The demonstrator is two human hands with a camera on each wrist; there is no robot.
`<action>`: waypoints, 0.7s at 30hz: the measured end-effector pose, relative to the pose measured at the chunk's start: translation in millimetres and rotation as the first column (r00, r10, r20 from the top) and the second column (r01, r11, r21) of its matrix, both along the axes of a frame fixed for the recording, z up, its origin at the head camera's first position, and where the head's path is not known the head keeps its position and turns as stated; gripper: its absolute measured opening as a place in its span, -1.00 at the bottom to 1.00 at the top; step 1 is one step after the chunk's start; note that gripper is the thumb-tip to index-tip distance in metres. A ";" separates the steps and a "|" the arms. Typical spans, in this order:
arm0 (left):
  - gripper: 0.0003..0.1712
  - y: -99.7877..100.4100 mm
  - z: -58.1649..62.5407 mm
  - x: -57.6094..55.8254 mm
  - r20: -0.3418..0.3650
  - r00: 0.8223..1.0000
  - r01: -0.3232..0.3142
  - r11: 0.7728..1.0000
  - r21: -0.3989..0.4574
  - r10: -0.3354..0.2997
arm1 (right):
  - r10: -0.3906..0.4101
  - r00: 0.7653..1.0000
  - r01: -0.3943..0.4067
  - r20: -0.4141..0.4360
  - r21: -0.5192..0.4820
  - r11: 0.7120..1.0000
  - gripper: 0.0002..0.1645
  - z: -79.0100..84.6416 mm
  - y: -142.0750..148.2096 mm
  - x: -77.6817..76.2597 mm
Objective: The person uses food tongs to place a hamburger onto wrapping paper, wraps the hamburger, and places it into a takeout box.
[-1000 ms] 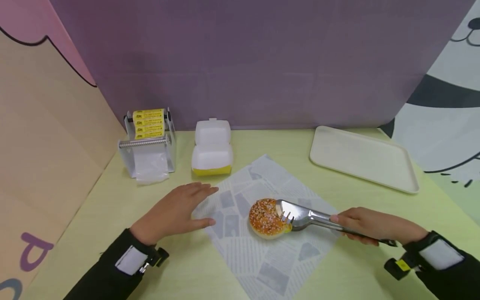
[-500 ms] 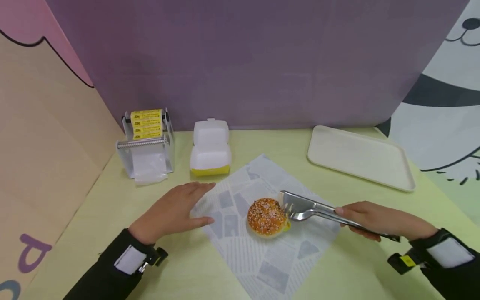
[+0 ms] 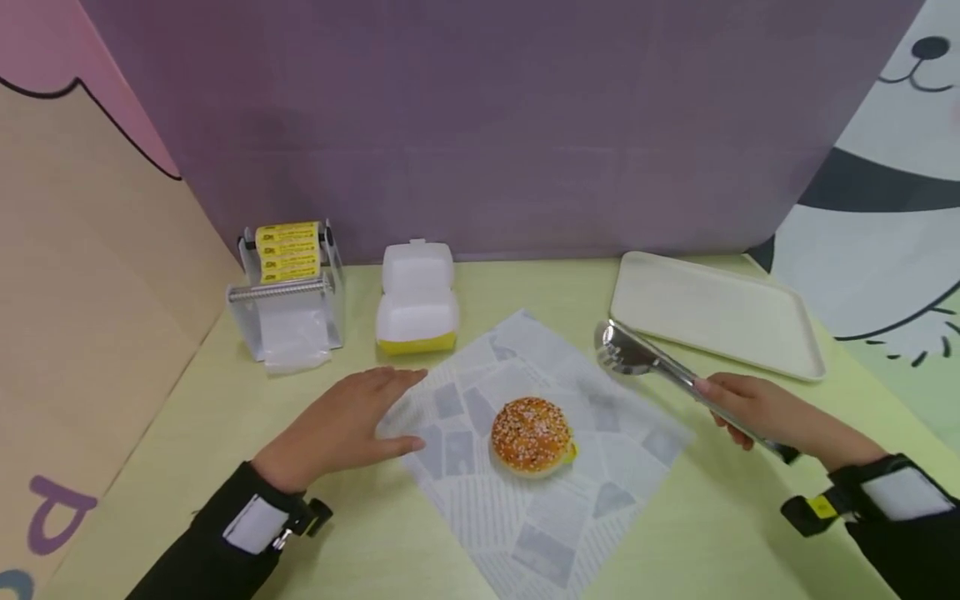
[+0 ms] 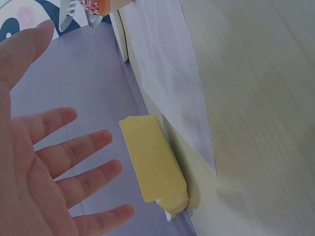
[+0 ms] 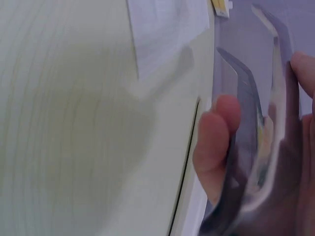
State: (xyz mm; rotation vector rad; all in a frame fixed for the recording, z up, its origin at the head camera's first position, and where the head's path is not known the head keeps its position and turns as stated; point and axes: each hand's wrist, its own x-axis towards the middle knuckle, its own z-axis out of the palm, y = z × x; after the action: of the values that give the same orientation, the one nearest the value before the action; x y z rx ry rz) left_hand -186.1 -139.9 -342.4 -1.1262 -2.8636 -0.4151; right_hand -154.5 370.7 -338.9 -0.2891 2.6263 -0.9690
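A sesame-topped burger (image 3: 531,436) rests on a sheet of newsprint-patterned paper (image 3: 551,550), a bit of yellow-green filling showing at its right side. My right hand (image 3: 757,412) grips metal tongs (image 3: 675,371), whose head hangs past the paper's upper right edge, near the tray and apart from the burger. In the right wrist view the two arms of the tongs (image 5: 246,83) stand apart with nothing between their tips. My left hand (image 3: 341,429) holds nothing; its fingers are spread and relaxed at the paper's left corner, which the left wrist view confirms.
An opened white and yellow takeaway box (image 3: 416,312) stands at the back, left of centre. Left of it is a dispenser (image 3: 288,296) with a roll of yellow labels. A cream tray (image 3: 720,312) lies at the back right, and a purple wall (image 3: 480,125) rises behind the table.
The tongs have let go of the burger's right side and moved up and right, toward the tray, in my right hand. The burger stays on the paper. My left hand is nearly still.
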 end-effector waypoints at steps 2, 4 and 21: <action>-0.08 -1.4 0.2 0.9 -0.009 1.000 0.001 1.000 0.001 -0.001 | -0.070 0.997 0.070 -0.018 0.021 0.997 -0.52 -3.3 6.6 -2.5; -0.08 -2.9 0.2 1.5 -0.015 1.000 0.003 1.000 0.004 -0.003 | -0.130 0.991 0.131 -0.028 0.038 0.991 -0.46 -5.7 13.5 -4.6; -0.16 -15.6 -2.7 4.6 -0.035 0.999 -0.017 1.000 -0.003 0.016 | -0.442 0.896 0.431 -0.033 0.304 0.850 -0.07 -9.6 87.3 -8.8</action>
State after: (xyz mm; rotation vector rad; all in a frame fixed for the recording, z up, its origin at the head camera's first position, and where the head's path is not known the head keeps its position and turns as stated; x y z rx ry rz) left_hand -181.5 -155.5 -345.0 -1.0983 -2.8422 -0.3860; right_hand -163.2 458.0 -348.5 0.4201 2.8089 -0.6573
